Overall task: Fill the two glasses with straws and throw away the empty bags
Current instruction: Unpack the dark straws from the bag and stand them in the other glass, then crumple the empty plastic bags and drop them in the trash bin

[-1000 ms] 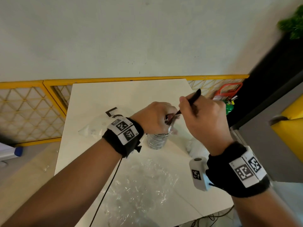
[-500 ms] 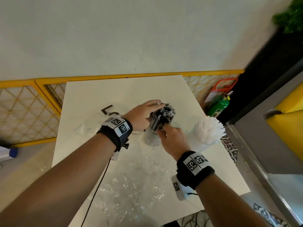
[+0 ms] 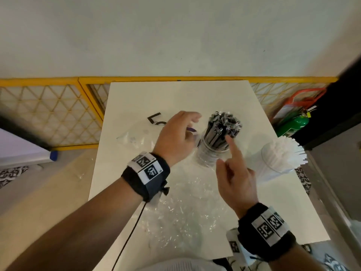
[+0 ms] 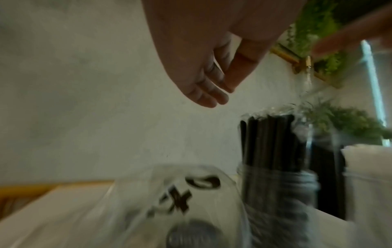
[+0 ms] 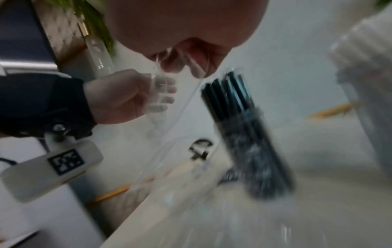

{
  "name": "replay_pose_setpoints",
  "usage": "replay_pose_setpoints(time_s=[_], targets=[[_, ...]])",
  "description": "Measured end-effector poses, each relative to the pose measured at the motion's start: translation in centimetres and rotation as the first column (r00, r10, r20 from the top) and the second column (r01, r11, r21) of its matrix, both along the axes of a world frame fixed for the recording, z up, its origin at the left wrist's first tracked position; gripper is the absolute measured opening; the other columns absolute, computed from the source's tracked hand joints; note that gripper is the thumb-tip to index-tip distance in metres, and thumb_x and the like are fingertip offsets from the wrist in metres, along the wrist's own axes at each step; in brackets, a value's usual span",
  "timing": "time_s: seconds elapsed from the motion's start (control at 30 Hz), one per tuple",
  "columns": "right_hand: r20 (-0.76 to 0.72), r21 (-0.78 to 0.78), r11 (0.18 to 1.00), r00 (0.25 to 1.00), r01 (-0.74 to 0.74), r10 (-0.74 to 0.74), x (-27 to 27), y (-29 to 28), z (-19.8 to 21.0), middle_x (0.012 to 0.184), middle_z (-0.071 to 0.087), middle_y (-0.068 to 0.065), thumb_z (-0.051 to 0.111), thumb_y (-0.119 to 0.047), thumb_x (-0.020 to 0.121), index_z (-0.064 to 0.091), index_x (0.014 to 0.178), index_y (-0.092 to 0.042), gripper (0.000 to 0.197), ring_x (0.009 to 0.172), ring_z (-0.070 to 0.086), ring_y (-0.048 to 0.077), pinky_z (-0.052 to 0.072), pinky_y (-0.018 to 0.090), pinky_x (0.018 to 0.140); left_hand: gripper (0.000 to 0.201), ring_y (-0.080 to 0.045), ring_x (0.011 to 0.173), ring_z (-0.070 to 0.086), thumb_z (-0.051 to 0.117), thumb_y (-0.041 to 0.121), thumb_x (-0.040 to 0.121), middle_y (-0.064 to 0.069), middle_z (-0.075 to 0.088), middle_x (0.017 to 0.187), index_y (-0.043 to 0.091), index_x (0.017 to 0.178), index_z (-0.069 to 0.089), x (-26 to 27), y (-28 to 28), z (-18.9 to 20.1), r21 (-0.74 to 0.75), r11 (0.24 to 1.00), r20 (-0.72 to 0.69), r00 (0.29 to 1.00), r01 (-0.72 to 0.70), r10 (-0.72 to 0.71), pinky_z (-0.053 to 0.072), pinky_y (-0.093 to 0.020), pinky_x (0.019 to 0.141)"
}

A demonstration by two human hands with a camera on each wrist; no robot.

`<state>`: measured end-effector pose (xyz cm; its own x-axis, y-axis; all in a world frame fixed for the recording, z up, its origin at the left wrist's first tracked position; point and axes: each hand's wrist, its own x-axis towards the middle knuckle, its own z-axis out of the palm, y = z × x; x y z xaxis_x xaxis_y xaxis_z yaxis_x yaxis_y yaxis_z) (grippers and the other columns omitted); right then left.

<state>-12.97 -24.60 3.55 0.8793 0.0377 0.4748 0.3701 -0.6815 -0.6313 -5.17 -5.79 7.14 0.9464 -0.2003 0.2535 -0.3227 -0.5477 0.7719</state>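
A clear glass (image 3: 208, 158) packed with black straws (image 3: 222, 126) stands mid-table. To its right stands a second glass (image 3: 273, 167) full of white straws (image 3: 285, 149). My left hand (image 3: 185, 128) hovers just left of the black straws with relaxed fingers and holds nothing; the left wrist view shows its fingers (image 4: 207, 90) straight above the straws (image 4: 273, 142). My right hand (image 3: 231, 153) is in front of the glass, with the index finger stretched to the straw tips. A crumpled clear bag (image 3: 185, 216) lies near me. A lettered clear bag (image 3: 136, 137) lies at the left.
The white table (image 3: 195, 94) ends at a yellow lattice fence (image 3: 48, 114) along a pale wall. A green fire extinguisher (image 3: 293, 124) stands off the right edge beside a dark cabinet. A black cable (image 3: 129, 235) hangs from my left wrist.
Both hands have let go of the glass of black straws. The left hand drew back to the left and opened. The right hand now only points its index finger at the straw tips.
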Motion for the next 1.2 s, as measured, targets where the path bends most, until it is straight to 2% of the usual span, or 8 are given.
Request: replay_pose_setpoints(time_s=[0.13, 0.27, 0.47, 0.7, 0.83, 0.97, 1.07, 1.2], targets=[[-0.305, -0.098, 0.964, 0.929, -0.247, 0.207, -3.3, 1.9, -4.6, 0.066, 0.055, -0.010, 0.049, -0.019, 0.094, 0.054, 0.114, -0.025, 0.022, 0.053, 0.046, 0.005, 0.040, 0.021, 0.054, 0.034, -0.013, 0.112, 0.059, 0.050, 0.024, 0.096, 0.009, 0.063, 0.121, 0.026, 0.129, 0.056, -4.8, 2.2, -3.8, 0.283, 0.930, -0.463, 0.882, 0.236, -0.083, 0.047, -0.029, 0.093], [-0.444, -0.206, 0.914, 0.866, -0.349, 0.230, -3.4, 3.3, -10.6, 0.075, 0.062, -0.002, 0.056, -0.015, 0.092, 0.060, 0.090, -0.018, 0.005, 0.073, 0.051, 0.018, 0.051, 0.040, 0.063, 0.056, -0.024, 0.132, 0.042, 0.050, 0.037, 0.094, 0.001, 0.047, 0.147, 0.028, 0.148, 0.034, -8.8, 3.9, -6.5, 0.572, 0.720, -0.493, 0.866, 0.394, -0.082, 0.037, -0.040, 0.107], [-0.453, -0.367, 0.906, 0.891, -0.210, 0.023, -3.3, 3.8, -14.8, 0.087, 0.063, -0.010, 0.078, -0.022, 0.075, 0.062, 0.085, -0.027, 0.019, 0.085, 0.055, 0.020, 0.037, 0.030, 0.071, 0.149, -0.041, 0.132, -0.041, 0.085, 0.062, 0.056, 0.005, -0.050, 0.147, 0.042, 0.143, -0.034, -13.6, 5.7, -12.5, 0.600, 0.375, -0.711, 0.686, 0.707, -0.155, -0.009, -0.076, 0.106], [-0.580, -0.268, 0.963, 0.804, -0.036, -0.131, -3.9, 4.6, -15.1, 0.096, 0.051, -0.003, 0.077, -0.016, 0.073, 0.060, 0.093, -0.017, 0.026, 0.087, 0.053, 0.023, 0.043, 0.032, 0.074, 0.135, -0.045, 0.146, 0.007, 0.083, 0.064, 0.057, -0.003, -0.011, 0.165, 0.046, 0.150, -0.014, -11.6, 4.2, -15.7, 0.708, 0.344, -0.534, 0.786, 0.617, -0.311, 0.021, -0.065, 0.111], [-0.756, -0.148, 0.987, 0.650, -0.063, -0.071, -3.5, 5.2, -14.6, 0.095, 0.059, 0.000, 0.069, -0.020, 0.083, 0.063, 0.096, -0.015, 0.015, 0.082, 0.056, 0.019, 0.042, 0.022, 0.073, 0.077, -0.033, 0.113, 0.053, 0.073, 0.042, 0.077, -0.011, 0.048, 0.129, 0.030, 0.145, 0.038, -10.1, 3.1, -16.3, 0.682, 0.495, -0.443, 0.843, 0.538, -0.307, 0.048, -0.045, 0.089], [-0.765, 0.021, 0.998, 0.641, -0.067, 0.059, -4.4, 5.5, -13.0, 0.093, 0.070, -0.005, 0.064, -0.024, 0.091, 0.068, 0.106, -0.020, 0.016, 0.086, 0.064, 0.012, 0.046, 0.016, 0.077, 0.023, -0.013, 0.101, 0.054, 0.062, 0.028, 0.080, 0.002, 0.061, 0.098, 0.024, 0.100, 0.071, -9.2, 3.1, -16.7, 0.654, 0.693, -0.278, 0.948, 0.303, -0.152, 0.034, -0.017, 0.078], [-0.696, 0.000, 0.995, 0.715, -0.098, 0.071, -4.7, 4.6, -11.5, 0.110, 0.069, -0.010, 0.057, -0.051, 0.092, 0.066, 0.117, -0.024, 0.038, 0.105, 0.062, 0.006, 0.045, 0.024, 0.098, 0.028, -0.014, 0.112, 0.049, 0.063, 0.038, 0.078, 0.007, 0.056, 0.104, 0.027, 0.104, 0.069, -9.1, 3.7, -17.0, 0.543, 0.831, -0.389, 0.913, 0.117, 0.125, 0.039, -0.023, 0.093], [-0.695, -0.281, 0.913, 0.719, -0.295, 0.018, -4.8, 4.8, -11.5, 0.132, 0.049, -0.019, 0.045, -0.084, 0.074, 0.040, 0.140, -0.036, 0.082, 0.129, 0.035, 0.003, 0.009, 0.048, 0.122, 0.056, -0.031, 0.099, 0.061, 0.053, 0.043, 0.059, -0.013, 0.061, 0.106, 0.002, 0.091, 0.072, -9.5, 2.4, -16.7, 0.125, 0.988, -0.530, 0.835, -0.093, 0.146, 0.050, -0.037, 0.090]])
